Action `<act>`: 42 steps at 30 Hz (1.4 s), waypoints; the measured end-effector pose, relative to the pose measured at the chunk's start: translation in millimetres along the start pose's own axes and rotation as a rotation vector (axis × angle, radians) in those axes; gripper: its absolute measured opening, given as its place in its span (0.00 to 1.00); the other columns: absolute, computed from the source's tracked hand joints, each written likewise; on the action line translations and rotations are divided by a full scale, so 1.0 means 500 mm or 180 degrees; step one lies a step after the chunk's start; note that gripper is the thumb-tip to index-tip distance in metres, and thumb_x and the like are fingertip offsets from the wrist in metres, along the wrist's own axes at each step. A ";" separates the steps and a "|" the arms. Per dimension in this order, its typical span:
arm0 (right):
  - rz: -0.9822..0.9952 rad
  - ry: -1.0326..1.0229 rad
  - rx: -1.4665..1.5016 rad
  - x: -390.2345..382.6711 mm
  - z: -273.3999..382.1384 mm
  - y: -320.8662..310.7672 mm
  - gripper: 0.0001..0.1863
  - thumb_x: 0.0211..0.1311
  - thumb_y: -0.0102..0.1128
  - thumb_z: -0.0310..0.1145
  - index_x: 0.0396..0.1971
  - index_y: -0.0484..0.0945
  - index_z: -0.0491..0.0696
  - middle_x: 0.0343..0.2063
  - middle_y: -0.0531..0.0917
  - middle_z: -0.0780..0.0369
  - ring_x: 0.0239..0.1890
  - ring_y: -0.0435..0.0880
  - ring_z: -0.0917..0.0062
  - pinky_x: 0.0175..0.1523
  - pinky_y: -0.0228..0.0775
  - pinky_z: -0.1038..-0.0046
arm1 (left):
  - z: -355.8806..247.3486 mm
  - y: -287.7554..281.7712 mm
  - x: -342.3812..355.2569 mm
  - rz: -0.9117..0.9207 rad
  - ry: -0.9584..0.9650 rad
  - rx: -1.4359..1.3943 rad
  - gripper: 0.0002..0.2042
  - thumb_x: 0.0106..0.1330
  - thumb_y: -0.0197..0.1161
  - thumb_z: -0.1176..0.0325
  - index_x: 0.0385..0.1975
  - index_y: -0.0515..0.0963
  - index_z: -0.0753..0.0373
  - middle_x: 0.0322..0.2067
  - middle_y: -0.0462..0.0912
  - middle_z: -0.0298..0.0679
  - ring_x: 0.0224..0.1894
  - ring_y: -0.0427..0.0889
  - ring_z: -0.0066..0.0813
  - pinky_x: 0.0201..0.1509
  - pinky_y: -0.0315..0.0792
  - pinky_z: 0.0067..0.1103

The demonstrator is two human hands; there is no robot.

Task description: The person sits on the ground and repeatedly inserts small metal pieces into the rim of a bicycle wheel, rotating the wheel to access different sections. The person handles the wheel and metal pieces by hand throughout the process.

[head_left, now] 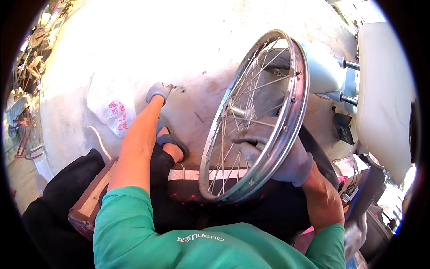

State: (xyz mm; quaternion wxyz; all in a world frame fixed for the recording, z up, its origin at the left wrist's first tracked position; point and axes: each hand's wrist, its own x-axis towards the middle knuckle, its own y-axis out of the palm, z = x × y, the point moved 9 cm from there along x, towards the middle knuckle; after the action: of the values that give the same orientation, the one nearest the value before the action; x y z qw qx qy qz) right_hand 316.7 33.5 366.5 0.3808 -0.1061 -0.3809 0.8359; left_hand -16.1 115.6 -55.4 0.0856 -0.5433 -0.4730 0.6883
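Observation:
A bare metal spoked wheel (pixel 298 87), without a tyre, stands tilted over my lap. My right hand (pixel 255 140), in a grey glove, reaches around the rim from the right. Its curled fingers lie among the spokes near the hub (pixel 240 112), holding the wheel. My left hand (pixel 158 92), gloved too, is stretched far forward to the floor. Its fingers are drawn together beside several small dark bits (pixel 180 88) on the concrete; whether something is pinched in them is too small to make out.
A white plastic bag with red print (pixel 112 110) lies left of my left arm. My sandalled foot (pixel 172 148) is just below that hand. A wooden piece (pixel 92 193) sits at my left. On the right are a large pale padded panel (pixel 385 89) and a small black box (pixel 343 127).

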 end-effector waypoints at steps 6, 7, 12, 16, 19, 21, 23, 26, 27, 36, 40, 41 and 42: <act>-0.0046 0.0001 -0.0068 0.009 -0.002 -0.012 0.08 0.60 0.69 0.31 0.38 0.89 0.48 0.38 0.90 0.62 0.41 0.88 0.66 0.47 0.80 0.64 | 0.035 0.026 0.028 -0.0286 -0.0016 -0.0032 0.23 0.69 0.63 0.49 0.56 0.84 0.56 0.57 0.85 0.50 0.60 0.84 0.48 0.63 0.78 0.39; 0.0045 0.0034 -0.0052 0.012 -0.005 -0.008 0.08 0.60 0.69 0.31 0.38 0.89 0.48 0.38 0.90 0.62 0.41 0.88 0.66 0.47 0.80 0.64 | 0.037 0.025 0.031 -0.0311 -0.0020 -0.0035 0.22 0.69 0.62 0.51 0.56 0.84 0.56 0.57 0.85 0.50 0.60 0.84 0.48 0.63 0.78 0.39; 0.0107 0.0368 0.0193 0.008 -0.020 0.004 0.07 0.61 0.68 0.31 0.37 0.89 0.48 0.38 0.90 0.61 0.39 0.89 0.66 0.46 0.81 0.65 | 0.034 0.036 0.043 -0.0202 0.0128 -0.0050 0.21 0.70 0.61 0.53 0.56 0.84 0.56 0.58 0.84 0.49 0.61 0.84 0.47 0.64 0.78 0.39; 0.0170 0.0329 0.0076 -0.015 -0.024 0.006 0.08 0.62 0.68 0.32 0.39 0.88 0.50 0.41 0.90 0.63 0.45 0.88 0.65 0.54 0.80 0.61 | 0.031 0.046 0.049 -0.0089 0.0367 0.0047 0.20 0.69 0.60 0.54 0.55 0.85 0.54 0.56 0.86 0.47 0.60 0.84 0.49 0.64 0.78 0.38; 0.0197 0.0217 0.0066 -0.015 -0.021 0.011 0.13 0.60 0.69 0.32 0.45 0.87 0.53 0.46 0.89 0.65 0.53 0.85 0.65 0.61 0.78 0.63 | 0.083 0.046 0.068 0.0167 0.0522 -0.0112 0.17 0.69 0.61 0.59 0.51 0.86 0.60 0.47 0.90 0.48 0.51 0.89 0.44 0.56 0.82 0.35; -0.0085 0.0644 0.0572 -0.028 -0.056 0.014 0.13 0.60 0.69 0.33 0.45 0.87 0.53 0.45 0.89 0.65 0.53 0.85 0.65 0.62 0.77 0.64 | -0.031 -0.007 -0.016 0.0589 0.0808 -0.0509 0.14 0.68 0.62 0.64 0.46 0.86 0.64 0.41 0.91 0.48 0.42 0.90 0.38 0.49 0.83 0.31; -0.0214 0.0253 0.0298 -0.019 -0.041 0.003 0.13 0.59 0.69 0.34 0.44 0.86 0.51 0.37 0.87 0.59 0.47 0.87 0.61 0.58 0.79 0.62 | -0.090 -0.114 -0.109 0.0708 0.1094 -0.0771 0.11 0.69 0.62 0.67 0.44 0.85 0.67 0.36 0.91 0.46 0.35 0.90 0.31 0.42 0.83 0.27; 0.0444 0.0461 -0.0132 -0.020 -0.072 0.046 0.15 0.61 0.67 0.31 0.48 0.85 0.52 0.47 0.87 0.65 0.56 0.84 0.70 0.63 0.76 0.68 | -0.152 -0.239 -0.212 0.0737 0.1708 -0.1179 0.09 0.72 0.63 0.69 0.43 0.83 0.69 0.34 0.89 0.42 0.33 0.87 0.26 0.39 0.81 0.23; 0.0387 0.0520 -0.0008 -0.019 -0.081 0.052 0.14 0.61 0.67 0.31 0.48 0.85 0.51 0.46 0.87 0.64 0.53 0.85 0.68 0.61 0.78 0.67 | -0.166 -0.273 -0.257 0.0804 0.1836 -0.1296 0.09 0.73 0.63 0.69 0.43 0.83 0.69 0.34 0.89 0.42 0.34 0.87 0.26 0.40 0.81 0.23; 0.0131 0.0869 -0.0024 -0.025 -0.113 0.054 0.18 0.62 0.59 0.45 0.36 0.88 0.44 0.34 0.88 0.45 0.40 0.88 0.50 0.50 0.81 0.56 | -0.287 -0.472 -0.908 0.0160 0.3040 -0.1787 0.08 0.72 0.62 0.79 0.47 0.83 0.72 0.40 0.90 0.44 0.42 0.88 0.25 0.49 0.81 0.22; 0.0228 0.1162 0.0106 -0.014 -0.066 0.026 0.21 0.62 0.60 0.46 0.34 0.88 0.41 0.34 0.88 0.44 0.39 0.89 0.50 0.50 0.81 0.57 | -0.283 -0.444 -0.954 -0.0799 0.3392 -0.1188 0.08 0.67 0.66 0.75 0.43 0.86 0.65 0.39 0.87 0.46 0.39 0.90 0.40 0.46 0.82 0.28; 0.0279 0.1223 0.0102 -0.017 -0.071 0.030 0.21 0.62 0.61 0.47 0.34 0.88 0.41 0.34 0.88 0.44 0.39 0.89 0.50 0.50 0.81 0.57 | -0.286 -0.443 -0.958 -0.0845 0.3403 -0.1130 0.08 0.67 0.66 0.75 0.43 0.86 0.65 0.38 0.87 0.46 0.40 0.90 0.40 0.46 0.82 0.28; 0.0332 0.1283 0.0097 -0.020 -0.075 0.033 0.22 0.63 0.61 0.47 0.34 0.88 0.41 0.34 0.88 0.44 0.39 0.89 0.51 0.51 0.81 0.57 | -0.289 -0.444 -0.964 -0.0892 0.3414 -0.1072 0.08 0.67 0.66 0.75 0.43 0.86 0.66 0.38 0.87 0.46 0.40 0.90 0.40 0.46 0.82 0.28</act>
State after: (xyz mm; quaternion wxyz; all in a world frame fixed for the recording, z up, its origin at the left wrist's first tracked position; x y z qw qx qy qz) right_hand 331.9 40.2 327.5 0.4070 -0.2850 -0.2783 0.8220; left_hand 206.1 11.2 436.5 0.3159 -0.7545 -0.5339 0.2141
